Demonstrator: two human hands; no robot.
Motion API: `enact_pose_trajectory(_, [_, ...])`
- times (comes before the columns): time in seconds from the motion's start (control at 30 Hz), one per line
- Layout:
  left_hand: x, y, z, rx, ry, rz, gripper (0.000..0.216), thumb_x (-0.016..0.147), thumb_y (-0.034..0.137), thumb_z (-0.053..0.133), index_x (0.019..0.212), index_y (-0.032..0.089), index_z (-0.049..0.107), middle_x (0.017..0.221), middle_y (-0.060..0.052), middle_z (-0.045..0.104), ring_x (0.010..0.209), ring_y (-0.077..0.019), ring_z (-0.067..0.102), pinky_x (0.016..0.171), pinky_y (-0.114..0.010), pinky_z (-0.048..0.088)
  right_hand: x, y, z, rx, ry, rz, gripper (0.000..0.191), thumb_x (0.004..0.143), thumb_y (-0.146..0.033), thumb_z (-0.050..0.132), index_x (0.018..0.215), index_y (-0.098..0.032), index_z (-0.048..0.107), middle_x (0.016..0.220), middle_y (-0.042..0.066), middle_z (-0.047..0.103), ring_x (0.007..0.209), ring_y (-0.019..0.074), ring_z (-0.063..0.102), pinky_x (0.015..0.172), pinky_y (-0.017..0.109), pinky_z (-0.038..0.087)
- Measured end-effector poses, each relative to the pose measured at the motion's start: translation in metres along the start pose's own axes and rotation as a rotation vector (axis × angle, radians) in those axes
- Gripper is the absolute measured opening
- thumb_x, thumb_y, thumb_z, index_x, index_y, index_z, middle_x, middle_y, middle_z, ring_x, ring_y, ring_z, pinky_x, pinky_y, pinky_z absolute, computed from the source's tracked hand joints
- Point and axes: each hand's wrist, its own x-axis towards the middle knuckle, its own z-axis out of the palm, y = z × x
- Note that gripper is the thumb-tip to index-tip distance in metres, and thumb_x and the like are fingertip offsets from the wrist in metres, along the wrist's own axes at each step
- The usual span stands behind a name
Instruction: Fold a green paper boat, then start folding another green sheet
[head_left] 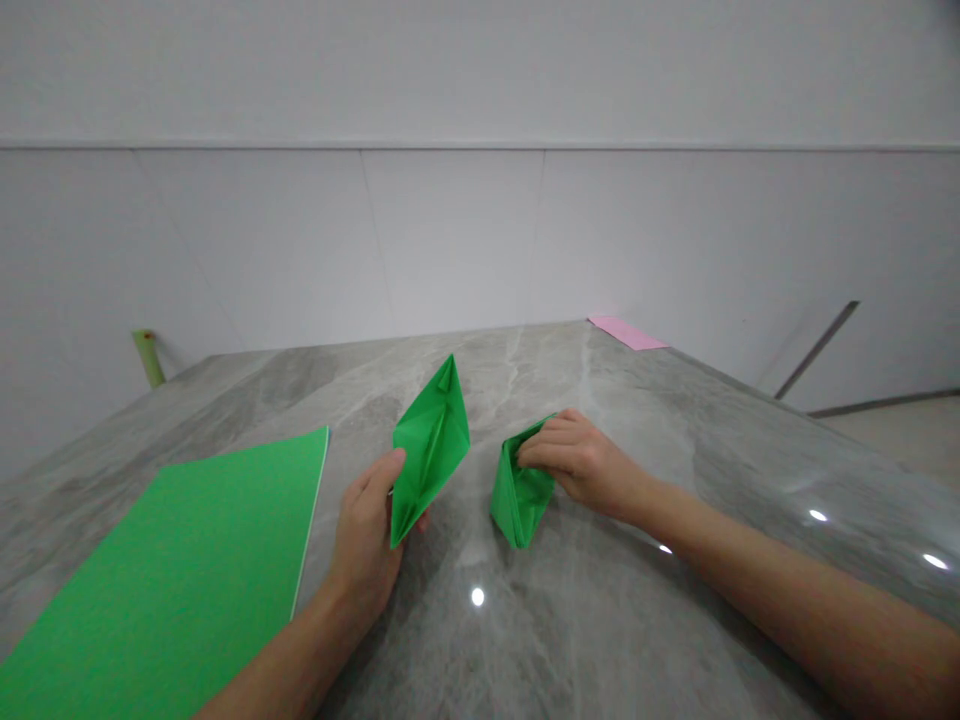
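My left hand (371, 520) grips a folded green paper boat (431, 445) by its lower left side, thumb in front and fingers behind. The paper is tilted up, its creased diamond-shaped face toward me. To the right, my right hand (577, 458) is closed on the upper edge of a second folded green paper piece (521, 495), which has an open pocket. Some fingertips reach inside that pocket and are partly hidden. A small gap separates the two folded pieces.
A stack of green paper sheets (187, 570) lies on the left of the grey marbled table (600, 620). At the far right edge is a pink paper (627, 332). A light green object (148, 358) stands beyond the far left edge. A white wall (450, 240) rises behind.
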Motion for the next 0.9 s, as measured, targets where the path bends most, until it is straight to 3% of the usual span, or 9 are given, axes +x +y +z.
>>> enact_pose_trajectory(0.13, [-0.002, 0.001, 0.004, -0.056, -0.065, -0.027, 0.031, 0.075, 0.046, 0.069, 0.075, 0.017, 0.057, 0.06, 0.003, 0.056, 0.053, -0.0148, 0.054, 0.047, -0.026, 0.047, 0.006, -0.02, 0.016, 0.157, 0.064, -0.108, 0.023, 0.095, -0.009, 0.045, 0.098, -0.017, 0.066, 0.09, 0.008, 0.074, 0.087, 0.0177, 0.067, 0.079, 0.033, 0.048])
enact_pose_trajectory(0.27, [-0.007, 0.002, 0.008, -0.077, -0.08, 0.018, 0.036, 0.075, 0.043, 0.072, 0.096, 0.018, 0.056, 0.069, 0.003, 0.06, 0.055, -0.0136, 0.057, 0.048, -0.024, 0.048, 0.008, -0.032, 0.015, 0.193, 0.194, -0.024, 0.025, 0.092, -0.009, 0.048, 0.109, -0.019, 0.064, 0.104, 0.011, 0.071, 0.095, 0.0197, 0.066, 0.081, 0.035, 0.053])
enact_pose_trajectory(0.4, [-0.012, 0.001, 0.007, 0.104, -0.044, 0.175, 0.039, 0.079, 0.042, 0.071, 0.107, 0.022, 0.051, 0.089, 0.001, 0.065, 0.068, -0.0138, 0.064, 0.056, -0.023, 0.05, 0.007, -0.048, 0.001, 0.2, 0.415, 0.035, 0.025, 0.086, -0.007, 0.056, 0.107, -0.017, 0.064, 0.087, 0.008, 0.069, 0.079, 0.0183, 0.063, 0.07, 0.032, 0.052])
enact_pose_trajectory(0.47, [-0.015, -0.001, 0.005, 0.255, -0.022, 0.305, 0.033, 0.083, 0.04, 0.068, 0.103, 0.022, 0.051, 0.093, 0.0, 0.064, 0.073, -0.0137, 0.064, 0.061, -0.024, 0.051, 0.006, -0.059, -0.005, 0.219, 0.437, 0.018, 0.022, 0.085, -0.007, 0.058, 0.104, -0.016, 0.064, 0.076, 0.005, 0.067, 0.067, 0.0151, 0.059, 0.062, 0.028, 0.049])
enact_pose_trajectory(0.57, [-0.019, -0.005, 0.003, 0.401, -0.068, 0.434, 0.029, 0.087, 0.036, 0.065, 0.107, 0.024, 0.048, 0.09, 0.001, 0.061, 0.071, -0.0124, 0.061, 0.065, -0.026, 0.052, 0.006, -0.076, -0.007, 0.284, 0.354, 0.044, 0.022, 0.085, -0.015, 0.064, 0.107, -0.013, 0.063, 0.069, 0.002, 0.066, 0.058, 0.0118, 0.057, 0.056, 0.025, 0.046])
enact_pose_trajectory(0.7, [-0.025, -0.007, 0.001, 0.584, -0.21, 0.557, 0.029, 0.09, 0.03, 0.06, 0.116, 0.026, 0.046, 0.087, 0.001, 0.058, 0.075, -0.0147, 0.06, 0.067, -0.029, 0.051, 0.006, -0.085, -0.003, 0.41, 0.312, 0.258, 0.025, 0.085, -0.026, 0.069, 0.105, -0.012, 0.066, 0.069, 0.0, 0.069, 0.046, 0.0075, 0.05, 0.047, 0.021, 0.042])
enact_pose_trajectory(0.9, [-0.027, -0.004, 0.002, 0.726, -0.383, 0.76, 0.027, 0.09, 0.024, 0.059, 0.116, 0.024, 0.051, 0.114, -0.007, 0.053, 0.099, -0.0198, 0.059, 0.08, -0.035, 0.054, 0.008, -0.08, 0.003, 0.608, 0.254, 0.62, 0.022, 0.086, -0.033, 0.066, 0.096, -0.015, 0.073, 0.064, 0.0, 0.068, 0.051, 0.0096, 0.056, 0.049, 0.021, 0.042])
